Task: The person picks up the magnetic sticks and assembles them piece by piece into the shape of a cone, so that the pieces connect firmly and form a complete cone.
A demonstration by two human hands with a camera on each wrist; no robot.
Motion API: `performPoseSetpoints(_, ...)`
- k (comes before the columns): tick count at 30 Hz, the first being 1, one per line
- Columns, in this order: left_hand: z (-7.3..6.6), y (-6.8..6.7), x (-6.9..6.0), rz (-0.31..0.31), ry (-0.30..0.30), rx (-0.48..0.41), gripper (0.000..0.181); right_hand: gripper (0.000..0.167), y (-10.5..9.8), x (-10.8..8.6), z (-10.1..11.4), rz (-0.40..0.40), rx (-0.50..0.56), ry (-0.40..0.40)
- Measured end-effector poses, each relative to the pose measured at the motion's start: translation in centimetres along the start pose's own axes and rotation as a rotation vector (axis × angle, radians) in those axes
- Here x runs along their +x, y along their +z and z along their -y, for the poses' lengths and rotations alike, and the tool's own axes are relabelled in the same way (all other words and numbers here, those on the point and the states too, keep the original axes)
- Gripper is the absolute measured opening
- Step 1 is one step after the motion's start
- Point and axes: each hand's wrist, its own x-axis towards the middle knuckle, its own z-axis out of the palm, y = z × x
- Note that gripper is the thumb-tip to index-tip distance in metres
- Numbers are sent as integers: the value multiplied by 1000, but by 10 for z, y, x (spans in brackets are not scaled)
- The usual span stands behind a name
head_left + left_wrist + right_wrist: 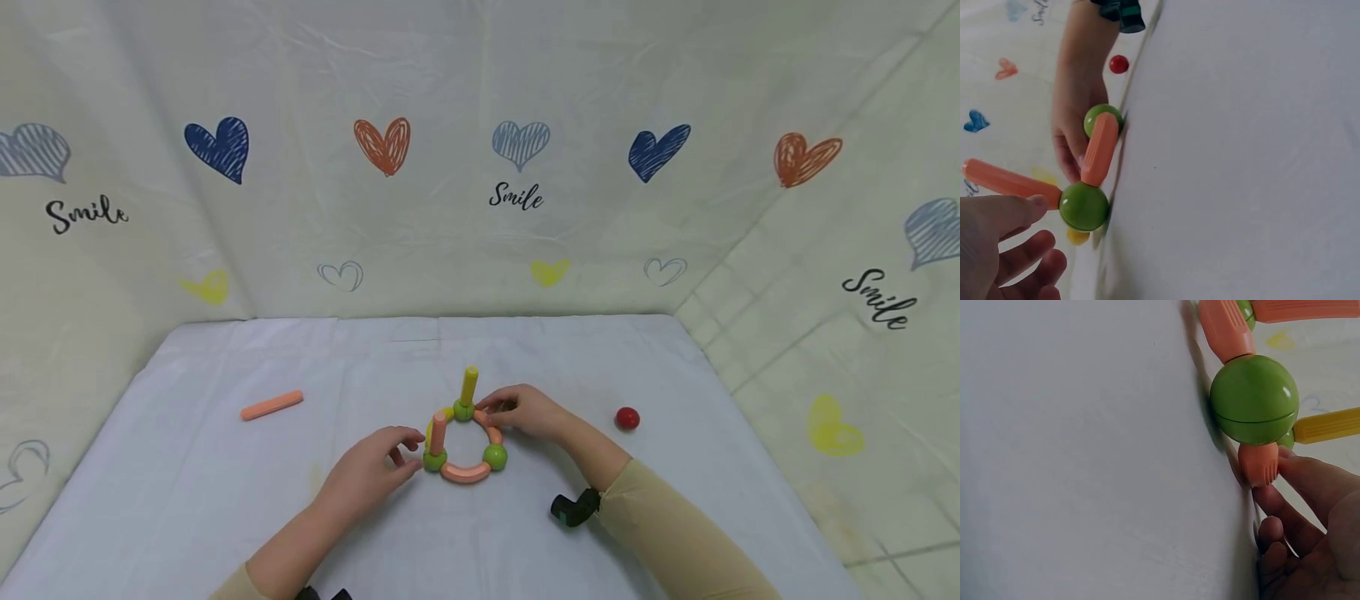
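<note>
A ring of curved rods and green balls lies on the table in the head view. My right hand [525, 410] pinches the curved orange rod [1259, 464] between the back green ball [463, 410] and the right green ball [495, 457]. Beside the left green ball [434, 461], my left hand [372, 467] has its fingers loosely bent and apart, gripping nothing. An upright orange stick [438, 434] rises from that ball, and an upright yellow stick [469, 385] from the back one. Another curved orange rod [465, 474] forms the front; a curved yellow piece at the left is partly hidden.
A loose orange stick [272, 405] lies on the white-covered table [187, 492] at the left. To the right sits a red ball [627, 418]. Behind the table hangs a pale sheet [450, 242] printed with hearts.
</note>
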Motion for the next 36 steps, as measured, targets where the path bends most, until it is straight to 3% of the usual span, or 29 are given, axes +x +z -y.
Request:
performPoseSetpoints(6, 7, 11, 3, 70, -13, 18, 33, 24, 0, 1, 0, -2, -2, -1)
performPoseSetpoints(23, 9, 20, 12, 85, -60, 3, 32, 23, 4, -2, 3, -33, -27, 18)
performPoseSetpoints(29, 10, 19, 12, 35, -73, -8, 27, 19, 6, -13, 4, -52, -38, 21)
performPoseSetpoints(36, 14, 15, 18, -1, -131, -31, 22, 18, 10, -26, 5, -26, -82, -43)
